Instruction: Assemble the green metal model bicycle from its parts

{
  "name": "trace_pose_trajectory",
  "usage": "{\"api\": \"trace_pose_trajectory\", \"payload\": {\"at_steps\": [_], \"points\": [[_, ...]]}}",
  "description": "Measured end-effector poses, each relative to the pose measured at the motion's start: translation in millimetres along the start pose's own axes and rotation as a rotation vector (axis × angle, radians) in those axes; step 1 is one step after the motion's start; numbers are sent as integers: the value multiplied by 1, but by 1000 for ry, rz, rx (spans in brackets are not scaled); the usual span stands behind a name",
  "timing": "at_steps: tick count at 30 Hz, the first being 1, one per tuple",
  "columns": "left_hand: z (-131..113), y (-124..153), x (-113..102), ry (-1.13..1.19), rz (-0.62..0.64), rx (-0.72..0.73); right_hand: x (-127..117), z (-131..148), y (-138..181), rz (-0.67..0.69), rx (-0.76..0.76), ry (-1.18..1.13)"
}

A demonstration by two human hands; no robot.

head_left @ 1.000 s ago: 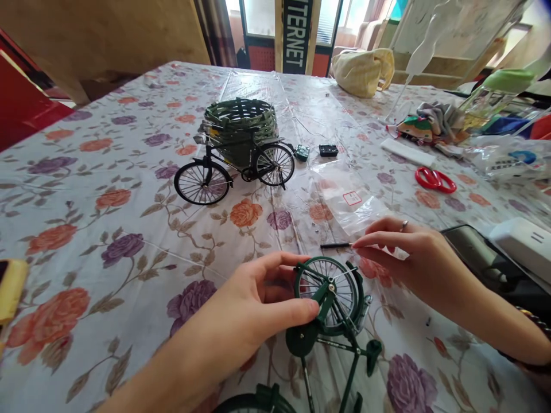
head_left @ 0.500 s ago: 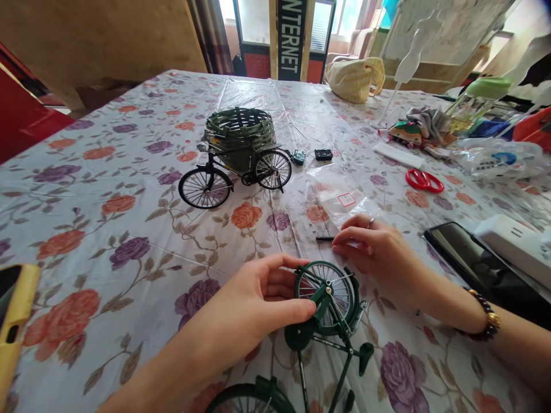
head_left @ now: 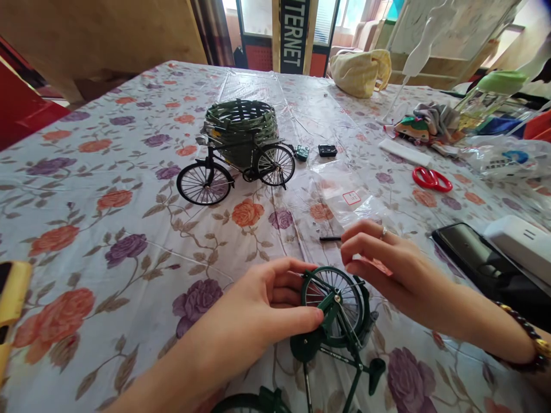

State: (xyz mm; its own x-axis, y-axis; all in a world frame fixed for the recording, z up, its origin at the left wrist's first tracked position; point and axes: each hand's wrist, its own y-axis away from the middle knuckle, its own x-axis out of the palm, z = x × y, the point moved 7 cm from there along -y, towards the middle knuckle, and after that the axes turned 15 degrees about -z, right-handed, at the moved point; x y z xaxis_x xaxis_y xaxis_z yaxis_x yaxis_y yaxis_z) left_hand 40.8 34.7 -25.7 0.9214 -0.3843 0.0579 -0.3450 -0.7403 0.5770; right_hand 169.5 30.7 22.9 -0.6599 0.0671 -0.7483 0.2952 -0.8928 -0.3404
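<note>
A dark green model bicycle [head_left: 340, 352] lies toward me, its spoked wheel upward and its front part cut off by the lower edge. My left hand [head_left: 271, 304] grips it beside that wheel, thumb on the frame and fingers around the far side. Just beyond the wheel is my right hand [head_left: 387, 264], fingers bent and thumb close to the index fingertip; anything between them is too small or hidden. A short black rod [head_left: 330, 238] lies on the cloth by its fingertips. A clear plastic bag [head_left: 350, 201] with a red-framed label lies behind.
A black model bicycle [head_left: 236, 166] stands against a green woven basket [head_left: 241, 120]. Two small dark pieces, including a black block [head_left: 328, 150], lie right of it. Red-handled scissors [head_left: 431, 179], a phone [head_left: 469, 252] and a white power strip [head_left: 519, 241] are on the right. A yellow-cased object [head_left: 15, 298] is at left.
My right hand has drawn back from the black rod toward the wheel, its fingers bending more. The green bicycle stays in my left hand. The view has shifted slightly.
</note>
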Motion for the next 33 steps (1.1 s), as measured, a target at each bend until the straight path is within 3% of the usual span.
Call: {"api": "trace_pose_trajectory", "payload": {"at_steps": [5, 10, 20, 28, 33], "points": [[2, 0, 3, 32, 91, -20, 9, 5, 8, 95, 7, -84], [8, -3, 1, -3, 64, -65, 16, 0, 9, 142, 79, -118], [15, -5, 3, 29, 111, 42, 20, 0, 12, 179, 107, -121], [14, -4, 3, 25, 111, 46, 18, 2, 10, 153, 97, -100], [13, -5, 1, 38, 74, 59, 15, 9, 11, 230, 33, -73]]}}
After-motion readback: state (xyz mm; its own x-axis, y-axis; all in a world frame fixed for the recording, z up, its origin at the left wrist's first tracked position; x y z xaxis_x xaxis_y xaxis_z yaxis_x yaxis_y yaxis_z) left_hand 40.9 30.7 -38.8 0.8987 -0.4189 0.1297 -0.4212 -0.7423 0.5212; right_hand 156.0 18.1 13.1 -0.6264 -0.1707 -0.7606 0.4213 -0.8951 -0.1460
